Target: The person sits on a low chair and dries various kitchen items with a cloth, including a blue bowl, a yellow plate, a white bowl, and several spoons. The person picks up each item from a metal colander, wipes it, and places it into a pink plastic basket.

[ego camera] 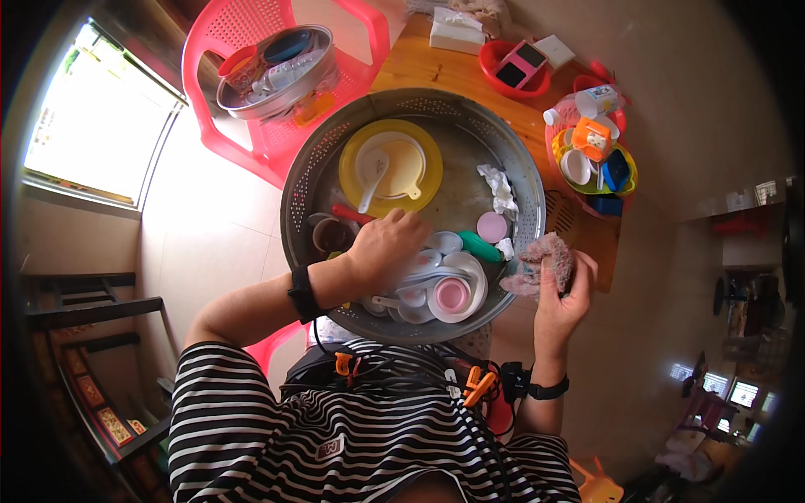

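A large round metal basin [528,157] with a perforated wall lies before me. My left hand [393,245] is over its lower left part, fingers curled and blurred; whether it holds anything is hidden. White spoons, small bowls and a pink cup [451,295] lie close to its right. Beyond it, a white spoon [373,179] rests in a pale strainer-like bowl on a yellow plate [433,173]. A brown cup [332,235] is left of the hand. My right hand [563,283] pinches a fuzzy pinkish cloth [546,261] at the basin's right rim. Crumpled white tissue [498,188] lies inside the basin.
A red plastic chair [220,135] at the upper left bears a metal pan [236,113] with cups and bottles. On the wooden table [409,63] are a tissue box [457,31], a red bowl [516,91] and a pink basket [556,148] of toy-like dishes. Cables cross my lap.
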Tool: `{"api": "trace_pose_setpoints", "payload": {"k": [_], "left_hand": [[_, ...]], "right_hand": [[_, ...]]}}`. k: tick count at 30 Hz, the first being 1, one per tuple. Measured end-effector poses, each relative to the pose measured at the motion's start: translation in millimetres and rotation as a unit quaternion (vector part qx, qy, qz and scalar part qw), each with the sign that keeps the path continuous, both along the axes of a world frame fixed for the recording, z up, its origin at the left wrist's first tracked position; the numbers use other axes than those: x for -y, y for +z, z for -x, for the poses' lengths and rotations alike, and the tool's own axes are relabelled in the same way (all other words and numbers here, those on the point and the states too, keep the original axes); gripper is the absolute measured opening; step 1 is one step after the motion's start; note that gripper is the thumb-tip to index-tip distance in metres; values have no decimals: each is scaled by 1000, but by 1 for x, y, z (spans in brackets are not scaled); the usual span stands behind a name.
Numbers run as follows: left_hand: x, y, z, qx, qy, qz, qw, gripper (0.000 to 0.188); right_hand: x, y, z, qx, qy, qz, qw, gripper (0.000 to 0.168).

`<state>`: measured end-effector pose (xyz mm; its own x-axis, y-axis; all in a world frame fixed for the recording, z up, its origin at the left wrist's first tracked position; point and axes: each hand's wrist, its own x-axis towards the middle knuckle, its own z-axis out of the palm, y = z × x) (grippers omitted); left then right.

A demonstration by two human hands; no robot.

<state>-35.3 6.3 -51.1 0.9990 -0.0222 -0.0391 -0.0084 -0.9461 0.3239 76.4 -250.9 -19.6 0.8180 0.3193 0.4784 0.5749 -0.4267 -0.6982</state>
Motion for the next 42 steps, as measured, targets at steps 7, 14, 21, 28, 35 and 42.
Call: {"api": "trace_pose_setpoints", "payload": {"k": [7,14,21,28,35,42], "left_hand": [[-7,-35,-7,99,-85,-110,985,21],[-18,0,-6,73,-72,-109,989,6],[-32,46,-14,57,-20,201,978,20],[-10,39,-16,-211,110,619,748,41],[13,48,-23,-231,134,842,468,47],[0,42,-25,-217,158,835,481,47]], "right_hand": [[1,-5,0,1,7,-1,1000,26],[5,-4,-1,-7,6,-8,1000,26],[-5,6,1,-35,40,-33,998,26],[-37,25,13,31,155,-3,987,34],[-67,16,26,102,163,140,971,55],[-55,16,21,150,302,171,926,51]]}}
